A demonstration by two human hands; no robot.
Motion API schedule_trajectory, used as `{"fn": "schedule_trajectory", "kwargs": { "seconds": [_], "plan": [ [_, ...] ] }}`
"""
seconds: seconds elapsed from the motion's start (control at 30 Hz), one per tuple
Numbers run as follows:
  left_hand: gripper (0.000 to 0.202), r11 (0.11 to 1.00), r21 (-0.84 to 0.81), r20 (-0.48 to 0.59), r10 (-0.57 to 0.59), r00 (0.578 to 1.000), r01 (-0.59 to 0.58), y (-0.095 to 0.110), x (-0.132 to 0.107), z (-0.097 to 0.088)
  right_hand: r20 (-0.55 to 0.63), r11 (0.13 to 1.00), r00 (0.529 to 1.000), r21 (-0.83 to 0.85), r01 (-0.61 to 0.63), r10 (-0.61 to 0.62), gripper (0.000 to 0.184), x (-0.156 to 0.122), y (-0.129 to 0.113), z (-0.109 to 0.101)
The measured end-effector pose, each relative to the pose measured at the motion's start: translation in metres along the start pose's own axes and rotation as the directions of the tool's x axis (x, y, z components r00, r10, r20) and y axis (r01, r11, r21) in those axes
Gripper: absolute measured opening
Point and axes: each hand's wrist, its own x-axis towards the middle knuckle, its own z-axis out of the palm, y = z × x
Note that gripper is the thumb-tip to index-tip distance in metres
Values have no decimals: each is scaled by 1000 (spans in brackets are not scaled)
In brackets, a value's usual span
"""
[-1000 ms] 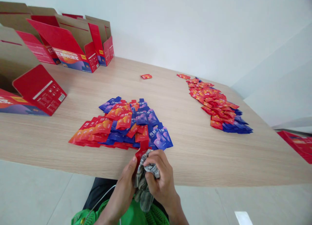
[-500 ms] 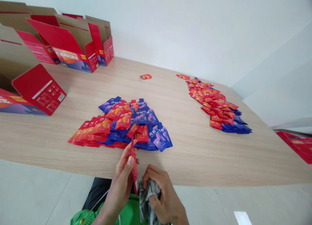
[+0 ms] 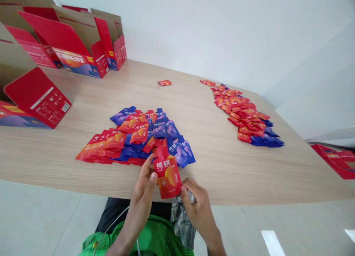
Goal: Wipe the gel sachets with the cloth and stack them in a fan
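Note:
A red spouted pouch [image 3: 168,178] with orange fruit printed on it is held up at the table's front edge, its face towards me. My left hand [image 3: 144,185] is at its left edge, with the thumb at the side and some fingers hidden behind. At the lower right corner, my right hand [image 3: 198,202] pinches the pouch between thumb and finger. A crumpled grey patterned cloth [image 3: 183,221] hangs from that same hand. Just beyond lies a spread of red pouches [image 3: 111,143] and blue pouches [image 3: 181,151], overlapping in rows.
Open red cartons [image 3: 80,60] stand at the back left, with another carton [image 3: 41,100] nearer on the left. A long heap of red and blue pouches [image 3: 235,108] lies to the right. One single pouch [image 3: 165,83] rests near the wall. Red packaging [image 3: 335,160] shows at the far right.
The red pouch has turned from edge-on to face me. My right hand has moved up and right, and its fingertips are now on the pouch's corner, with the cloth still in hand.

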Motion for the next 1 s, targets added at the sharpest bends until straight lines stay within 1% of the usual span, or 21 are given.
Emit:
{"fn": "schedule_trajectory", "kwargs": {
  "seconds": [0.07, 0.13, 0.2, 0.27, 0.33, 0.4, 0.47, 0.57, 0.67, 0.73, 0.8, 0.87, 0.9, 0.97, 1.0],
  "plan": [
    [64, 998, 22, 37, 51, 998, -52, -6, 0, -3, -48, 995, 995, 44, -90, 93, 44, 7, 8, -16],
    [63, 995, 29, 74, 92, 993, -95, -12, -1, -5, -107, 983, 978, 52, -176, 181, 48, 18, 17, -29],
    [62, 995, 38, 119, 91, 989, -97, -17, -2, -5, -131, 966, 958, 51, -252, 256, 51, 33, 26, -36],
    [59, 996, 56, 164, 63, 984, -73, -20, -4, -5, -101, 952, 946, 47, -304, 307, 54, 50, 34, -38],
    [56, 996, 71, 197, 44, 979, -59, -20, -7, -5, -34, 946, 946, -9, -324, 323, 57, 66, 40, -36],
    [55, 995, 84, 215, 40, 976, -59, -20, -9, -5, 33, 942, 948, -125, -310, 317, 59, 79, 44, -32],
    [55, 992, 101, 204, 50, 978, -71, -22, -9, -6, 80, 932, 949, -230, -281, 306, 58, 86, 46, -28],
    [56, 991, 108, 197, 58, 979, -81, -28, -7, -10, 113, 918, 948, -307, -252, 298, 48, 91, 46, -24],
    [56, 990, 110, 236, 58, 970, -86, -33, -2, -15, 118, 888, 943, -390, -245, 312, 42, 93, 43, -20],
    [54, 984, 148, 250, 56, 967, -95, -32, 0, -17, 118, 848, 935, -470, -246, 336, 42, 95, 38, -18],
    [52, 971, 209, 240, 64, 969, -116, -29, -1, -19, 150, 773, 913, -593, -225, 380, 42, 97, 30, -21],
    [49, 946, 290, 201, 86, 976, -143, -24, -3, -21, 208, 693, 881, -701, -169, 425, 41, 101, 23, -31],
    [47, 927, 341, 175, 99, 980, -155, -23, -5, -23, 238, 670, 868, -729, -137, 436, 39, 104, 19, -40],
    [40, 870, 457, 139, 138, 981, -187, -21, -6, -30, 278, 669, 860, -737, -94, 427, 34, 116, 14, -64],
    [36, 831, 510, 144, 170, 975, -220, -21, -5, -35, 284, 669, 865, -739, -77, 413, 32, 126, 13, -77]
  ]
}}
